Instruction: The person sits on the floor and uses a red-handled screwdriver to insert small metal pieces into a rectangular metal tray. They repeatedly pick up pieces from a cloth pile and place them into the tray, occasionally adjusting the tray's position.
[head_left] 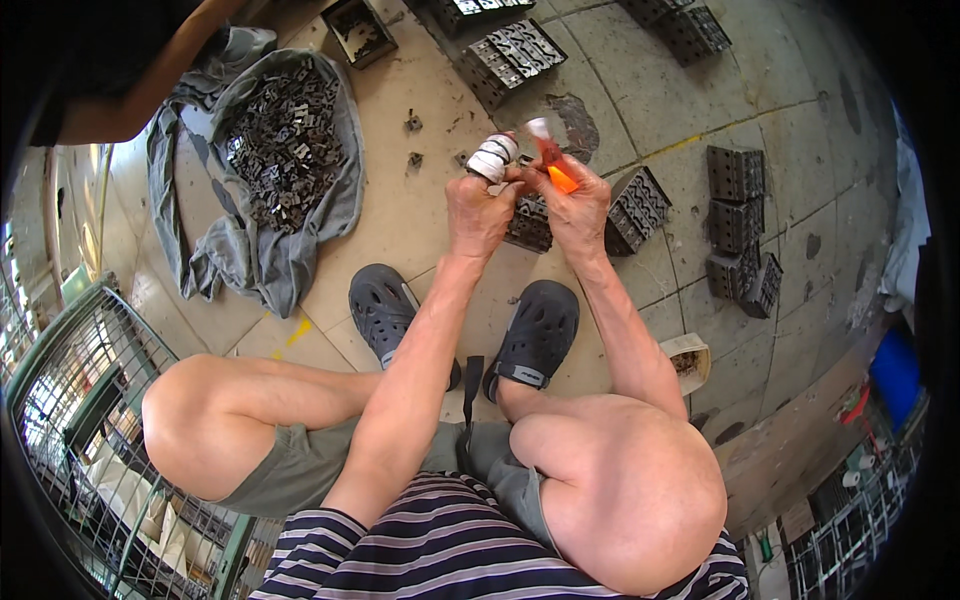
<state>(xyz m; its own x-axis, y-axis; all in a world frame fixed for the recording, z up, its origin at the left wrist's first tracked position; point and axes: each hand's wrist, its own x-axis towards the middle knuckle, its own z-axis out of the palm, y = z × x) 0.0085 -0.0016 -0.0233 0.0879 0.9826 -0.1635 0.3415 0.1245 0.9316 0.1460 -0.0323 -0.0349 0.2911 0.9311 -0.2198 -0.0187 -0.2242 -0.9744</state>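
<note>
- Your two hands are above the floor (390, 210): the left hand (480, 212), fingers curled, has white wrapping (491, 158) on its fingers; whether it grips anything cannot be told.
- Your right hand (578, 208) is closed around one orange-red tool (562, 180), held up beside the left fingertips.
- Two metal blocks are near: one partly hidden block (530, 232) below your hands, one gridded block (640, 208) right of them.
- Four similar blocks (736, 175) stand grouped farther right.
- One heap of pieces (285, 140), too many to count, lies on one grey cloth (345, 200).
- Two dark clogs (540, 325) are on your feet.
</note>
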